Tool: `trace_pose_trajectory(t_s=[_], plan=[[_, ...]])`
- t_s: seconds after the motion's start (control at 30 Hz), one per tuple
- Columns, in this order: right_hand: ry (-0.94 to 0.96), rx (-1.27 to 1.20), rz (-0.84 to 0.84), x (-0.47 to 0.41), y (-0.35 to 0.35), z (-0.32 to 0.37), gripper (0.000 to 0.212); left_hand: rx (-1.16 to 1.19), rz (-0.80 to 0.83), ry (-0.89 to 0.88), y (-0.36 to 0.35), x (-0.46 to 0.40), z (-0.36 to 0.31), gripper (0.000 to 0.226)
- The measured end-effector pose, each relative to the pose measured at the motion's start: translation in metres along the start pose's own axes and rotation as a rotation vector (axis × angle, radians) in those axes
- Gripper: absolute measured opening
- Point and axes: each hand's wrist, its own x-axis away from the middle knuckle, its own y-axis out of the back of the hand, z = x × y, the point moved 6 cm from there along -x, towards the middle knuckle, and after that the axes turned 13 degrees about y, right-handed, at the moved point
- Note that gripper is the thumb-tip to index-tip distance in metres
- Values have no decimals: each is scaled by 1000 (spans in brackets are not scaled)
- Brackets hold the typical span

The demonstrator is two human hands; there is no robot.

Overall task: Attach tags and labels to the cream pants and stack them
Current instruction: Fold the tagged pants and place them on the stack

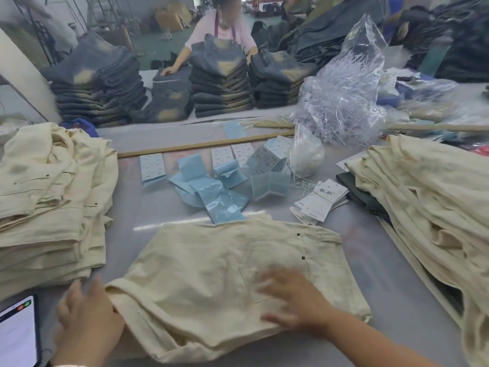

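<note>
A folded pair of cream pants (211, 276) lies on the grey table in front of me, back pocket and two dark rivets up. My right hand (293, 300) lies flat on the pocket, fingers spread and blurred. My left hand (84, 316) is at the pants' left folded edge, fingers straight, touching the cloth. A stack of folded cream pants (50, 207) stands at the left. A looser pile of cream pants (434, 207) lies at the right. White hang tags (317, 202) and blue label sheets (211, 186) lie beyond the pants.
A phone (18, 335) lies at the front left corner. A clear bag of plastic tag pins (344, 96) and a white bundle (307, 152) sit behind the tags. Stacks of dark jeans (219, 83) line the far table, where another person works.
</note>
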Motion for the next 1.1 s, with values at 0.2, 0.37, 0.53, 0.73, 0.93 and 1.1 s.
trace_pose_trajectory(t_s=[0.2,0.37,0.53,0.73,0.93,1.1], plan=[[-1055,134,-366,74,45,-101,84,-8,-15,-354,-39,23,-92,72],[-1021,-310,-515,69,31,-112,109,-49,89,27,-74,-24,-82,142],[-1141,-964,-617,56,20,-110,55,76,259,-129,-77,-28,-103,80],[-890,-1251,-470,74,72,-103,63,528,598,-469,-45,16,-81,64],[-945,-829,-155,61,66,-102,43,88,492,-271,-72,-3,-54,61],[-900,-442,-219,32,57,-105,40,72,-50,-192,-72,-11,-53,63]])
